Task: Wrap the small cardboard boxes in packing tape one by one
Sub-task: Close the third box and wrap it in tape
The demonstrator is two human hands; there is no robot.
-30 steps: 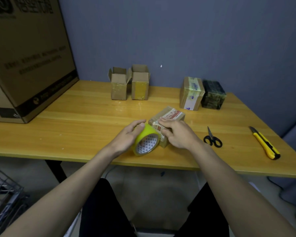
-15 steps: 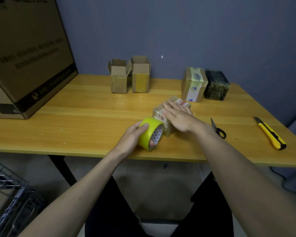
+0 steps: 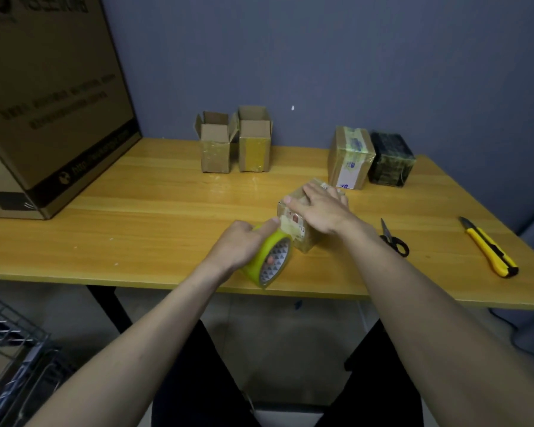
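The small brown cardboard box with printed labels [image 3: 302, 224] sits near the front edge of the yellow wooden table [image 3: 154, 217], right of centre; the right hand [image 3: 319, 209] lies flat on its top face, fingers straight, pressing it down; the left hand [image 3: 239, 245] grasps the yellow-green roll of packing tape [image 3: 270, 261], thumb stretched toward the box's near-left corner, where a short run of tape appears to bridge roll and box. The step in hand is judged to be laying a band across the box; for a clean result, keep the roll close to the face, hold the strip taut and square to the box edge, and follow it with the thumb to drive out wrinkles; hold the pressing hand firm so the light box does not skid or tip. Rotate the box rather than the wrist when the band turns a corner. The black-handled scissors [image 3: 393, 240] lie just right of the forearm, the yellow utility knife [image 3: 487, 246] nearer the right edge; either is within reach for the cut.
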